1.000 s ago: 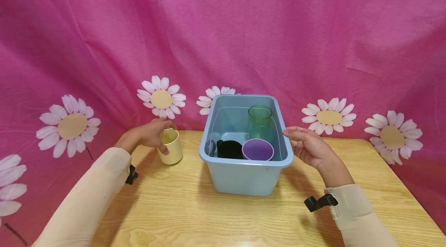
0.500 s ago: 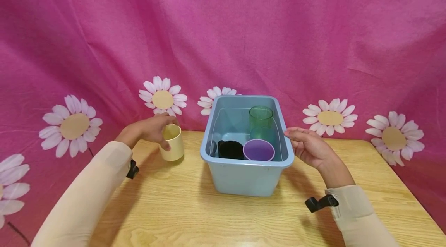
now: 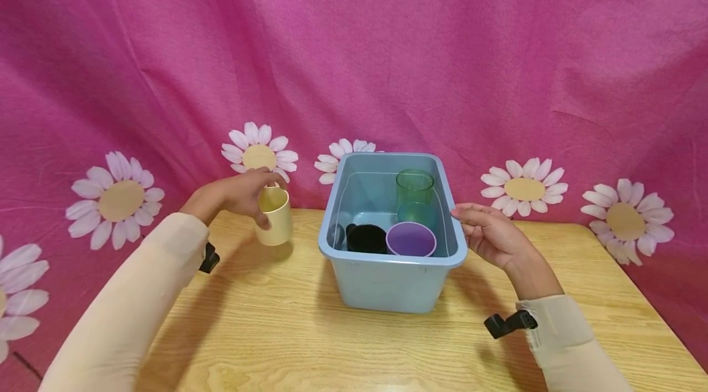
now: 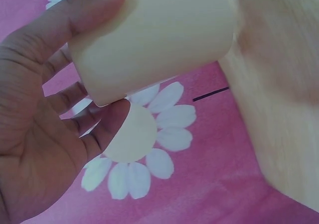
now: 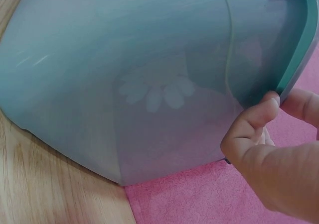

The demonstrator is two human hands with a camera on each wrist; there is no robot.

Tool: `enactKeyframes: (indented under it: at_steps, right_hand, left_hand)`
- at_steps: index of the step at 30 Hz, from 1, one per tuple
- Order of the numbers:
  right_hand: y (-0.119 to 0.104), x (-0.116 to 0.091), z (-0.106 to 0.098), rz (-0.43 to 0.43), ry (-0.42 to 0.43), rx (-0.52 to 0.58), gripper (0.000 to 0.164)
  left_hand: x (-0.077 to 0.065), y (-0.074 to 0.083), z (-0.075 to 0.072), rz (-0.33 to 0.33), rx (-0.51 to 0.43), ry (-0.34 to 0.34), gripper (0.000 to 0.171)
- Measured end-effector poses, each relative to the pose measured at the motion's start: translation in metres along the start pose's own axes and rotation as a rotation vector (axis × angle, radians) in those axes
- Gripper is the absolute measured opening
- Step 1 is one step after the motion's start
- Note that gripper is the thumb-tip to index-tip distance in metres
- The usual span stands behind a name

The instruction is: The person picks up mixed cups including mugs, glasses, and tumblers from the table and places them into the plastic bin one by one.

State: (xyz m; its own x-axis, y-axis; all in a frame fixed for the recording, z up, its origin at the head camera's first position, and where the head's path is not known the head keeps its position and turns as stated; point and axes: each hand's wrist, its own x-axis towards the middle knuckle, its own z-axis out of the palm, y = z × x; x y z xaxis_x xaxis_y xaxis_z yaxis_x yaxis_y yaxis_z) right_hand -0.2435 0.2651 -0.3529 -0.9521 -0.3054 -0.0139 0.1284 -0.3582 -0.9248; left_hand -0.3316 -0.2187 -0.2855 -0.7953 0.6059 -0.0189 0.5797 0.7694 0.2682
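Note:
My left hand grips a pale yellow cup near its rim, thumb on the near side. The cup is upright, a little above the table, its shadow below it. In the left wrist view the cup's smooth side shows between thumb and fingers. To the right stands a blue plastic bin. My right hand pinches the bin's right rim, and the right wrist view shows the thumb under that rim. Inside the bin are a black cup, a purple cup and a green clear glass.
The bin stands on a wooden table. Right behind the table hangs a pink cloth with white daisies, which also closes in both sides. A bluish round shape shows below the green glass; whether it is a separate cup I cannot tell.
My left hand has raised the yellow cup off the table and moved it slightly right. The right hand stays on the bin's rim, and the bin has not moved.

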Motion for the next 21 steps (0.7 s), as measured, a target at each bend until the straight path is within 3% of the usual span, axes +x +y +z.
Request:
enactKeyframes:
  at_steps: [12,21]
  right_hand:
    - [-0.001,-0.001,-0.001,-0.001,-0.002,-0.006,0.023]
    - [0.0,0.0,0.001,0.001,0.01,0.012,0.023]
  left_hand:
    - [0.007,0.014,-0.017,-0.001,0.026,0.004,0.076]
    - [0.012,0.028,-0.036,0.0,0.108,-0.017,0.079]
